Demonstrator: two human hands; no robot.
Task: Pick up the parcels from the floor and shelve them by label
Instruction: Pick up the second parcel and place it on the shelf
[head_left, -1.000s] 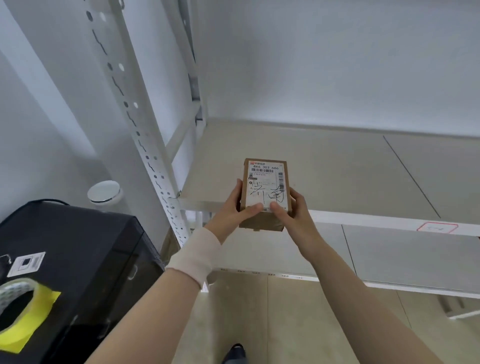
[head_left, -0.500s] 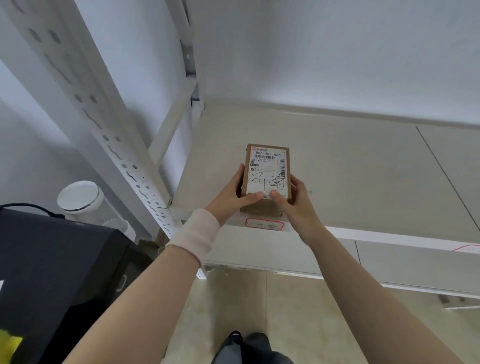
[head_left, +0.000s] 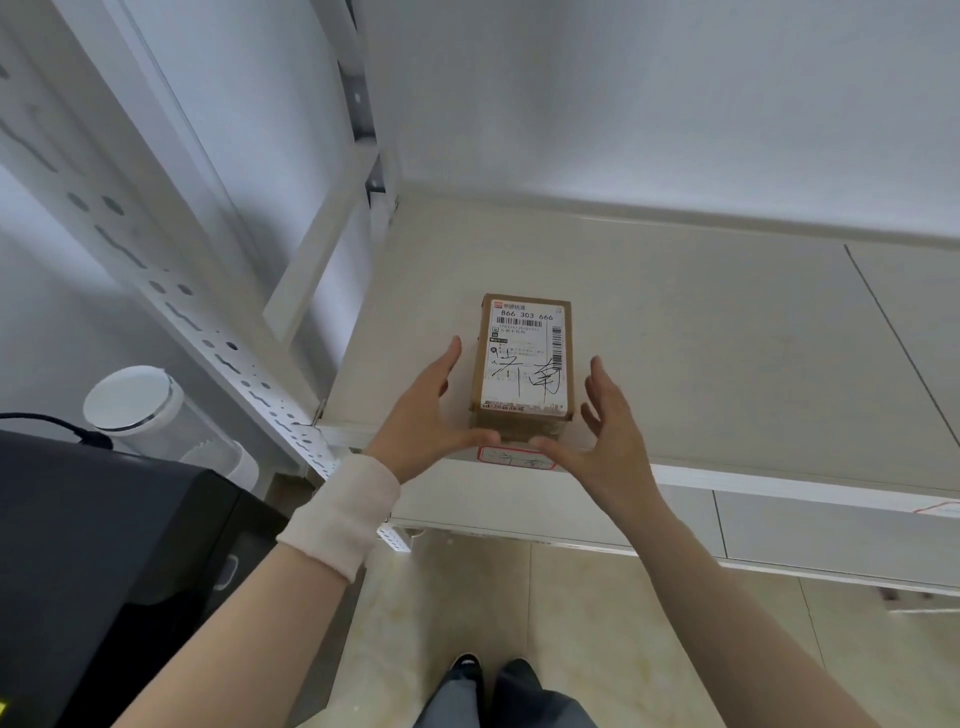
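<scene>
A small brown cardboard parcel with a white shipping label and black handwriting rests on the beige shelf board, near its front left edge. Directly below it on the shelf rim is a red-bordered label sticker. My left hand is open beside the parcel's left side, thumb near its front bottom corner. My right hand is open to the right of the parcel, fingers spread and apart from the box.
A white perforated upright of the rack rises at left. A black machine and a white cylindrical container stand at lower left. A lower shelf lies beneath. My shoes show on the tiled floor.
The parcel went from held above the shelf edge to resting on the shelf. Both hands let go and opened to either side.
</scene>
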